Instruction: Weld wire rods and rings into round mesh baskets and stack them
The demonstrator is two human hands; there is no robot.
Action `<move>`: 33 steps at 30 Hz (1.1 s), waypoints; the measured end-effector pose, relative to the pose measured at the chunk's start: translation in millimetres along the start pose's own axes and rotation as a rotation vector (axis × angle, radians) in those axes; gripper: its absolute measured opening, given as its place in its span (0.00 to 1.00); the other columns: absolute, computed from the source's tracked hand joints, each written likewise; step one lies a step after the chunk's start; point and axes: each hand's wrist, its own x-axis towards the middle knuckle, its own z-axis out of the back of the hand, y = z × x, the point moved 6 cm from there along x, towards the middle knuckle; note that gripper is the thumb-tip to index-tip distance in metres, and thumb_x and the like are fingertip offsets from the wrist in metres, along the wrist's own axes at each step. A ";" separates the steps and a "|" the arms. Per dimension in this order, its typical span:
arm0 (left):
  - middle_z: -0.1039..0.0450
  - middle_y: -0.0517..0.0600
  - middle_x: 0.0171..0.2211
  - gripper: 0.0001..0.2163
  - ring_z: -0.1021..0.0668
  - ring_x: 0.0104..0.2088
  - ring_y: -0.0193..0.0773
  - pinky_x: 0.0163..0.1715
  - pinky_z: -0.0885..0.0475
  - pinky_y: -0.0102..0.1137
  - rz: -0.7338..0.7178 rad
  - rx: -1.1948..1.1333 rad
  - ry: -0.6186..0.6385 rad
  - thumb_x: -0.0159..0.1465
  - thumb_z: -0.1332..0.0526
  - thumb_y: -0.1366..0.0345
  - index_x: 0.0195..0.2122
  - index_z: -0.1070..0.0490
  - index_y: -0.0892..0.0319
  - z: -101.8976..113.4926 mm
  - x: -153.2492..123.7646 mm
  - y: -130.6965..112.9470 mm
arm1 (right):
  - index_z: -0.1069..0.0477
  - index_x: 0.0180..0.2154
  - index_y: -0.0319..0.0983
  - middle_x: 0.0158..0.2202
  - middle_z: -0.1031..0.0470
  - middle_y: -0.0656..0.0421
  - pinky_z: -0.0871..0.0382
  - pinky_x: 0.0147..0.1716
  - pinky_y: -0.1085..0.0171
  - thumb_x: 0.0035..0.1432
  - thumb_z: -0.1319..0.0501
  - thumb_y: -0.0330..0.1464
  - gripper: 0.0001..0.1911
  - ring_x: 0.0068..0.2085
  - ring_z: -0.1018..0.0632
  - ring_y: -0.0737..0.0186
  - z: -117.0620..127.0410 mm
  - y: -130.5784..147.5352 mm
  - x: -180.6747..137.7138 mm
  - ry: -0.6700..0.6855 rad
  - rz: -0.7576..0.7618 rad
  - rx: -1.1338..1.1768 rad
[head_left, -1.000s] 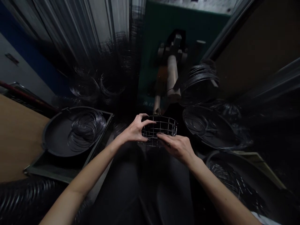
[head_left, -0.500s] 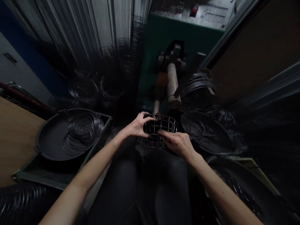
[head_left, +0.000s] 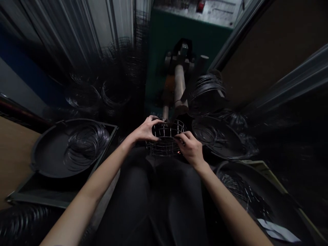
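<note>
Right hand [head_left: 188, 147] slid round the wire basket [head_left: 166, 137], opposite the left hand [head_left: 146, 130].

Your left hand [head_left: 146, 130] and right hand [head_left: 188, 148] are hiding parts of the wire basket [head_left: 166, 136], while the control panel [head_left: 197, 10] is running off the top edge, the coil [head_left: 23, 223] at lower left is blurring past the frame, and the wire stacks [head_left: 115, 92] ahead are sinking into shadow, too dim to count.

R hand [head_left: 188, 148] shifted to wire basket [head_left: 166, 143] R side | white paper [head_left: 278, 230] now in view, btm R
</note>
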 end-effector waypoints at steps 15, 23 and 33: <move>0.41 0.53 0.50 0.33 0.34 0.55 0.48 0.60 0.40 0.46 0.013 0.013 -0.010 0.44 0.28 0.62 0.53 0.32 0.56 13.6 43.4 23.5 | 0.26 0.36 0.39 0.34 0.30 0.54 0.34 0.33 0.64 0.61 0.44 0.40 0.14 0.33 0.28 0.62 -9.2 -25.5 39.8 -0.057 -0.245 0.193; 0.54 0.66 0.63 0.55 0.45 0.64 0.53 0.62 0.46 0.51 0.109 -0.312 -0.162 0.45 0.29 0.49 0.66 0.63 0.58 -6.3 -7.6 70.5 | 0.27 0.35 0.41 0.36 0.24 0.55 0.30 0.42 0.62 0.67 0.60 0.45 0.27 0.40 0.24 0.60 28.6 -41.6 -77.9 0.155 -0.500 0.377; 0.41 0.61 0.56 0.49 0.36 0.59 0.49 0.58 0.39 0.44 0.049 -0.297 -0.273 0.44 0.29 0.50 0.62 0.55 0.58 4.2 -41.4 48.5 | 0.28 0.37 0.43 0.34 0.21 0.57 0.24 0.33 0.62 0.61 0.47 0.42 0.13 0.34 0.20 0.58 -15.8 -33.3 -169.8 0.435 -0.386 0.571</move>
